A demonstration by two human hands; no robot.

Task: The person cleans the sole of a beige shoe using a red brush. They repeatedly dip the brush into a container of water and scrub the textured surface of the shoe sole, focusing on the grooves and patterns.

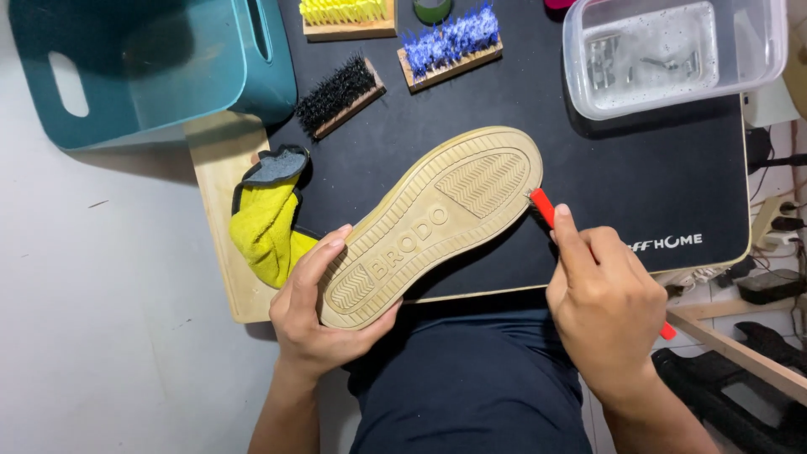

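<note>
Head view, centre of frame: shoe (433, 220) held sole-up over the black mat (639, 168), tan rubber outsole facing the camera, heel end toward lower left, toe end toward upper right. Sole looks dull and yellowed all over, no wet patch or foam visible, so cleaning judged barely begun, with most of the tread left to go.

Left hand (315, 315), lower left of centre: curled around the heel, fingers along the sole's edge, thumb under, gripping firmly.

Right hand (601, 303), lower right: closed round a small red-handled brush (543, 206), index finger stretched along the handle, tip pressed to the toe-end rim.

Upper part of frame: three wooden brushes lying unused, black-bristled brush (340, 94), blue-bristled brush (450, 42), yellow-bristled brush (346, 15). Clear plastic tub (672, 55) upper right, teal bin (151, 67) upper left, yellow microfibre cloth (265, 227) at left, just beside the heel.
</note>
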